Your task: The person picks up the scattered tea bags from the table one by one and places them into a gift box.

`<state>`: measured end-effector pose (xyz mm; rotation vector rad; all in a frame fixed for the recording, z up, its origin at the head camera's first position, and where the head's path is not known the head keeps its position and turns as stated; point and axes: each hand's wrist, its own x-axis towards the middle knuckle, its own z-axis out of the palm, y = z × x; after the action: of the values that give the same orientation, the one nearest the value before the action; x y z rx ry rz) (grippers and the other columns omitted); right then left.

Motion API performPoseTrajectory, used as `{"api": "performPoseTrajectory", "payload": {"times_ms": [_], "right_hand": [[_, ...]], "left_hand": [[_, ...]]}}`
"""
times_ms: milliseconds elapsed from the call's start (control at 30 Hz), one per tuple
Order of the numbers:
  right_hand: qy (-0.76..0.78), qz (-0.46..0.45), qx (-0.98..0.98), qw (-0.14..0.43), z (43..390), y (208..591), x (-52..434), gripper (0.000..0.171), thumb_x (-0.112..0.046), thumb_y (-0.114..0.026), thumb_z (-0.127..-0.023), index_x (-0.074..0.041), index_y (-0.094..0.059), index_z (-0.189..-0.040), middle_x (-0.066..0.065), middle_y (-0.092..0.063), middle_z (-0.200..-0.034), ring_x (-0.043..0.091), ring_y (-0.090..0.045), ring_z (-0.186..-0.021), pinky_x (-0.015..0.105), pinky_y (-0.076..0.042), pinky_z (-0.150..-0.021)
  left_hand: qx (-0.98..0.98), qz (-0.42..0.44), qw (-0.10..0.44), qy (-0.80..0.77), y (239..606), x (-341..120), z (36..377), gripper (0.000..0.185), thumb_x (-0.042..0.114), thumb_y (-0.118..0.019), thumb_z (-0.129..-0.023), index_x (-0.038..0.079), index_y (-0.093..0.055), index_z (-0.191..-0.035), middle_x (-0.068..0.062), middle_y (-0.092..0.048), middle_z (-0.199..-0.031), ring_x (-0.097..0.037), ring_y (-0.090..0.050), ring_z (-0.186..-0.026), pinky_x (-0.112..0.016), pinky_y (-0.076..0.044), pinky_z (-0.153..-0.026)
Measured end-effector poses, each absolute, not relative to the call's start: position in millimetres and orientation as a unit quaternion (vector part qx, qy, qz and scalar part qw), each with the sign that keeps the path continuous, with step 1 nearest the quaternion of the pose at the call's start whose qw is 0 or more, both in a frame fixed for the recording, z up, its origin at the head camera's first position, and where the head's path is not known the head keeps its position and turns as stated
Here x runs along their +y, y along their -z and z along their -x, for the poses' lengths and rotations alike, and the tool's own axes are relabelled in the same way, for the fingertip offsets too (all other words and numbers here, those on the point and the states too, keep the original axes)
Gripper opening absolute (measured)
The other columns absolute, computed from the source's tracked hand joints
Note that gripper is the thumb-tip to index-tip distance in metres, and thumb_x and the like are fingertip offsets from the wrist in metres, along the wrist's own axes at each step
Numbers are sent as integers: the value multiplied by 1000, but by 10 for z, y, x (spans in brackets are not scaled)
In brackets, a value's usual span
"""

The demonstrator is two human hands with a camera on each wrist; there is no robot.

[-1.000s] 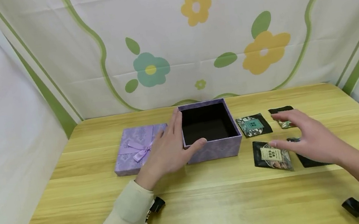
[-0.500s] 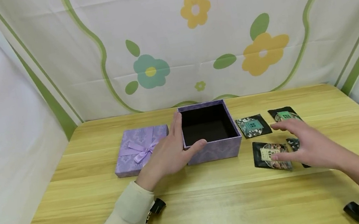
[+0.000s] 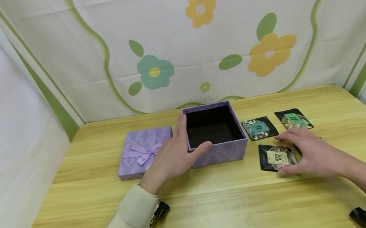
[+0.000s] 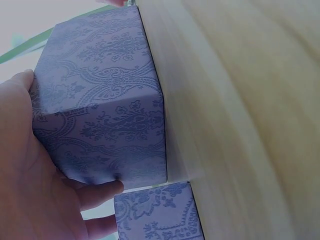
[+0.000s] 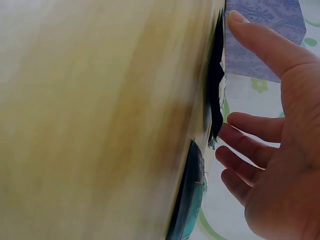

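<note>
My left hand (image 3: 171,155) rests against the left side of an open purple patterned box (image 3: 219,152), its fingers straight and its thumb at the front rim. In the left wrist view, the fingers touch the box wall (image 4: 100,135). On the right, my right hand (image 3: 311,154) hovers low, thumb and fingers spread, beside a flat black sachet with a cream label (image 3: 276,156). Another dark sachet lies mostly hidden beneath that hand. Behind it are a sachet with a teal label (image 3: 259,128) and one with a green label (image 3: 294,119).
The purple lid (image 3: 141,153) with a ribbon bow lies left of the box, partly behind the left hand. Everything stands on a wooden table (image 3: 212,212). A white flowered cloth (image 3: 169,25) hangs along the back edge, with more white cloth at both sides.
My right hand has come down and slightly nearer, uncovering the green-labelled sachet and covering more of the one beneath it. The left hand and box stay put.
</note>
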<state>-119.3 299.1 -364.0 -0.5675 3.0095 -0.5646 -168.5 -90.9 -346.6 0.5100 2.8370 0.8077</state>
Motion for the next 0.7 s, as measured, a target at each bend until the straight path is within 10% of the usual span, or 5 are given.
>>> {"api": "performPoseTrajectory", "payload": {"times_ms": [700], "right_hand": [[165,197,966,5,1262,3708,3022,84,-69,-90,-72,-15,-70,-134,11,-63,-135,39,-53,-127,63,-42,-99]], "left_hand": [[944,-170,77,-274,3456,-901,1682,117,90,-43,-92,30,22,-168,5,7,-181,-23,-53,-42,-36,-38,-44]]}}
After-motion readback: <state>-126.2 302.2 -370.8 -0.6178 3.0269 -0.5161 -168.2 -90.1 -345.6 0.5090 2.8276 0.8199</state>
